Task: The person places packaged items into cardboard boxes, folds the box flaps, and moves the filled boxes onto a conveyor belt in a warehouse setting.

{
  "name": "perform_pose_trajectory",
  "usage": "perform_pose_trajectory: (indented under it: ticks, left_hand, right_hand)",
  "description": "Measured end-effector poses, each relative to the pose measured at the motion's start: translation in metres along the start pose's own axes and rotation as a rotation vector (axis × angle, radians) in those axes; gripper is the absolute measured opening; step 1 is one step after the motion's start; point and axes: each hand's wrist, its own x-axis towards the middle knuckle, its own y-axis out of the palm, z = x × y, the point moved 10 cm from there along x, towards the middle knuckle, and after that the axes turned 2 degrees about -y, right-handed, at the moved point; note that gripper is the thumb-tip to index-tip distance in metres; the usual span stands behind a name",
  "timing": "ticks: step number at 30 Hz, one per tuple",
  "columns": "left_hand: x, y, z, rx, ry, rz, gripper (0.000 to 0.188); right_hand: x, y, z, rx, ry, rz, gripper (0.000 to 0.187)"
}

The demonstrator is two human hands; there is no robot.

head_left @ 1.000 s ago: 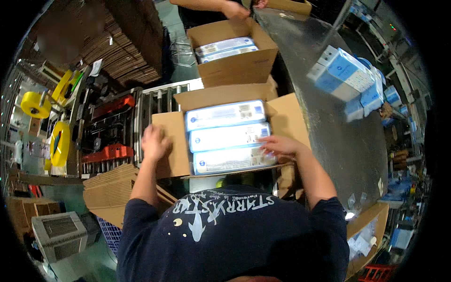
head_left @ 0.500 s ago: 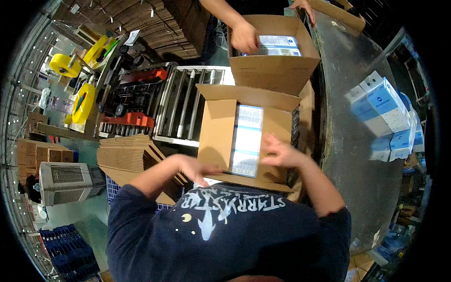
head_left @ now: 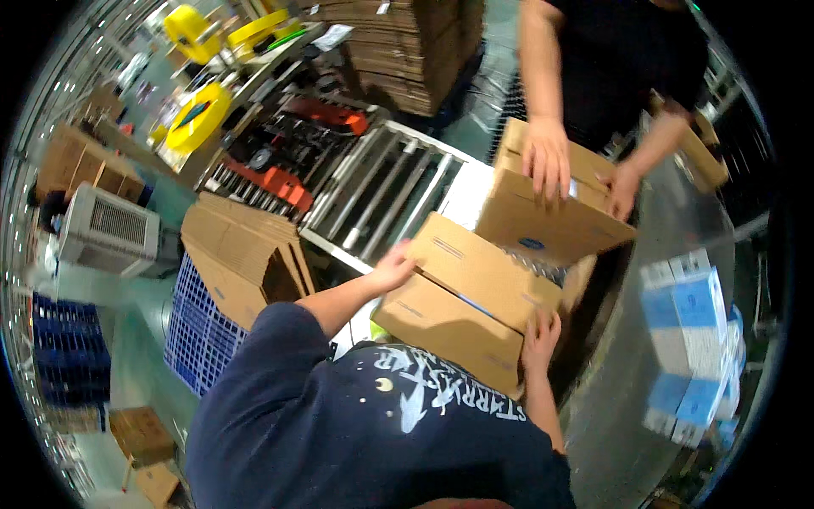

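Observation:
In front of me is a brown cardboard box point(head_left: 449, 327), its two long top flaps folded down. Between them a narrow slit shows a strip of blue and white from the cartons inside. My left hand point(head_left: 393, 267) grips the box's left end near the seam. At the right end, my right hand point(head_left: 540, 339) has its fingers bent over the edge. Beyond, a co-worker's two hands point(head_left: 547, 161) press on the top of a second cardboard box point(head_left: 543, 225), which is tilted and has its flaps partly folded.
A roller conveyor point(head_left: 386, 195) leads left to a taping machine with red parts point(head_left: 284, 187). Folded cardboard sheets point(head_left: 237, 246) lean on a blue plastic crate point(head_left: 199, 314). Blue and white cartons point(head_left: 691, 348) stand on the dark table point(head_left: 627, 373) at right. Yellow tape rolls point(head_left: 199, 119) hang at the upper left.
The near box's flaps have gone from raised to folded, covering the cartons. My hands have moved to its two ends. The co-worker's box has its flaps down too, and my view has turned.

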Motion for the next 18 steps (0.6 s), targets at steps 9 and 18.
perform_pose_trajectory:
  ticks: [9,18]
  left_hand:
    - [0.154,-0.111,0.004,-0.358,-0.255,0.234,0.041]
    - [0.127,-0.336,-0.002,1.152,-0.083,-0.207,0.074]
  right_hand:
    - [0.012,0.135,0.081,0.885,0.49,-0.161,0.058]
    - [0.202,0.329,0.304,0.954,0.449,0.083,0.059]
